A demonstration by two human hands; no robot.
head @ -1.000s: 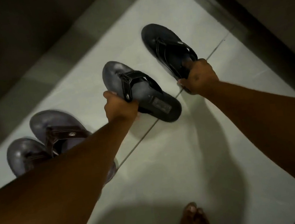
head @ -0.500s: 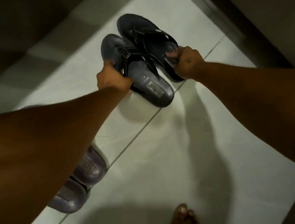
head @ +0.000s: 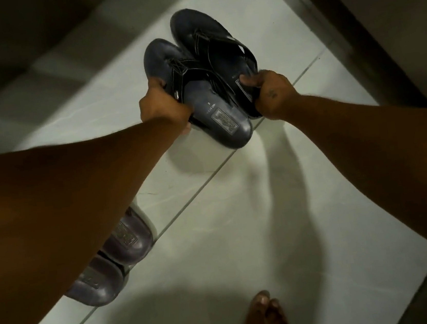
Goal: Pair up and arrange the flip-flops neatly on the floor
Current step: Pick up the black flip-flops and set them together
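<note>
Two dark flip-flops with black straps lie side by side, touching, on the white tiled floor. My left hand (head: 164, 108) grips the left flip-flop (head: 215, 118) at its outer edge beside the strap. My right hand (head: 272, 92) holds the heel of the right flip-flop (head: 208, 41), which sits slightly farther away. Whether both soles rest flat on the tile I cannot tell. A second pair, purplish (head: 116, 257), stands at lower left; only its two heels show, the rest is hidden under my left forearm.
A dark wall or door frame (head: 353, 37) runs along the right side. A shadowed step or ledge (head: 18, 51) lies at upper left. A bare foot (head: 264, 320) stands on the tile at the bottom. A grout line (head: 197, 190) crosses the floor.
The two black flip-flops were apart one second ago; both hands have brought them together side by side. The view shifted, so the purplish pair now sits lower under my left arm.
</note>
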